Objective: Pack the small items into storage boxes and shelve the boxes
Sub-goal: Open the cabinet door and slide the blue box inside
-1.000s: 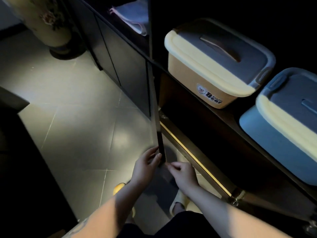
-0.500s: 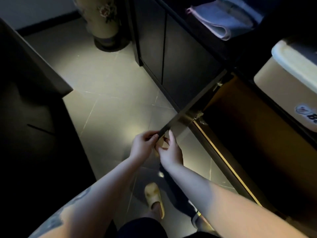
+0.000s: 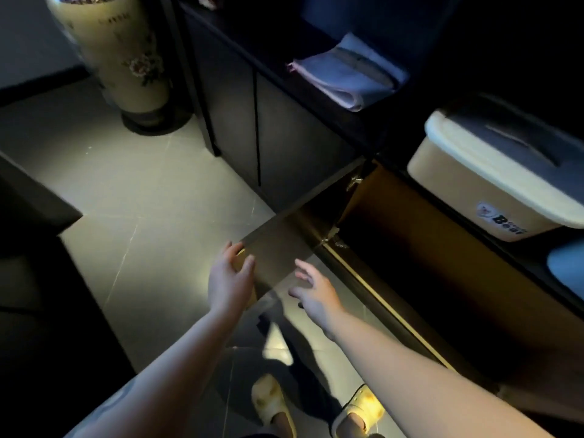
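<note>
Both hands (image 3: 229,287) released, cabinet door (image 3: 278,248) swung wider

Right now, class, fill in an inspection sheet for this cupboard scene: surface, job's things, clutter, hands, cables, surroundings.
Surface: tiled floor, lit patch.
Job's things: cream box, lid on, on shelf; blue box beside it, mostly cut off.
Clutter: folded cloth on upper shelf.
Hands: left hand at cupboard door edge, fingers relaxed; right hand open, holding nothing.
Cables: nothing seen.
Surroundings: floral vase, dark cabinets, slippers.
</note>
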Motion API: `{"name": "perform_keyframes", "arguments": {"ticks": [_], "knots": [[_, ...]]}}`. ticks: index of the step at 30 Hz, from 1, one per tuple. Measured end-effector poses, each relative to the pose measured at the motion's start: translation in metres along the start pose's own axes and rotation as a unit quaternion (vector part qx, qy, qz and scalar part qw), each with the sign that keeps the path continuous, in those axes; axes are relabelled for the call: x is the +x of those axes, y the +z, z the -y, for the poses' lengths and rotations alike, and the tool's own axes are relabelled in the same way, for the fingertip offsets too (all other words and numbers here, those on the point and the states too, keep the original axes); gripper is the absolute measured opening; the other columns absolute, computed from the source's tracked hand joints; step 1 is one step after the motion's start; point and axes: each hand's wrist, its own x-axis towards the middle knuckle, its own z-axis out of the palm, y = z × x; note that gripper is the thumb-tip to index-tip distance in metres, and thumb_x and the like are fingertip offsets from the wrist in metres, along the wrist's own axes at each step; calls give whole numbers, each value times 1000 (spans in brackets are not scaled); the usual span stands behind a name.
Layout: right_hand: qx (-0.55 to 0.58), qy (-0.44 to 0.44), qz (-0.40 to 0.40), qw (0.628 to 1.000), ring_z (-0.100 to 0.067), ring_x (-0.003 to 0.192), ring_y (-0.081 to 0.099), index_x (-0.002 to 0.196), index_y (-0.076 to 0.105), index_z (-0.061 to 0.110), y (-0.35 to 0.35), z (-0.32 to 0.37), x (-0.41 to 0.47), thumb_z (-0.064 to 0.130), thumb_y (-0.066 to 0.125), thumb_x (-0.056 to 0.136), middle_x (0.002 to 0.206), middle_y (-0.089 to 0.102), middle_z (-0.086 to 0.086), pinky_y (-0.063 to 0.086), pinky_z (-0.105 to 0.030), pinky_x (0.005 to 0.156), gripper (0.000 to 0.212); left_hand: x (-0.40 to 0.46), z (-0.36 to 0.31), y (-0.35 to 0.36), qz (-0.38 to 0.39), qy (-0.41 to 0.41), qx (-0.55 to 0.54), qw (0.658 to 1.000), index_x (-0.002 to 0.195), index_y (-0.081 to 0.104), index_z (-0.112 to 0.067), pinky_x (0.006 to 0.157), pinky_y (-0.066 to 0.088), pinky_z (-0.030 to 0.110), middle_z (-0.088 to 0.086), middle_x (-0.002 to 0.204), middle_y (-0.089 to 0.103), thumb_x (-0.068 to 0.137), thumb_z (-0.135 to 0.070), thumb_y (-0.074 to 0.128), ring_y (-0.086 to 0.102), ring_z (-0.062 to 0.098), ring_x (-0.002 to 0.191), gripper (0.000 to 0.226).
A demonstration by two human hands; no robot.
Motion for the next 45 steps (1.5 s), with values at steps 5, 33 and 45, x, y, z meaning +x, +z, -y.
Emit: {"name": "perform_keyframes", "arguments": {"ticks": [5, 33, 45], "knots": [[34, -38, -154, 987, -1, 94, 58, 127, 54, 32, -102, 4, -25, 4, 60, 90, 124, 54, 9, 45, -18, 80, 46, -9, -61, 69, 114, 136, 55, 983, 135, 47, -27, 112, 26, 29, -4, 145, 42, 93, -20, 56, 34, 7, 134, 44], [409, -49, -490, 768, -18, 58, 54, 97, 42, 11, -330, 38, -8, 6, 60, 87, 93, 56, -14, 48, -33, 58, 21, 71, -279, 250, 185, 253, 75, 947, 146, 26, -17, 107, 36, 38, 6, 151, 28, 91, -34, 58, 38, 25, 132, 66], [339, 36, -517, 785, -22, 80, 64, 104, 52, 4, -294, 43, -40, 30, 64, 88, 102, 64, -17, 55, -41, 78, 33, 132, -285, 236, 302, 231, 34, 924, 147, 26, -18, 104, 42, 39, 1, 137, 49, 86, -33, 65, 51, 19, 120, 74]]}}
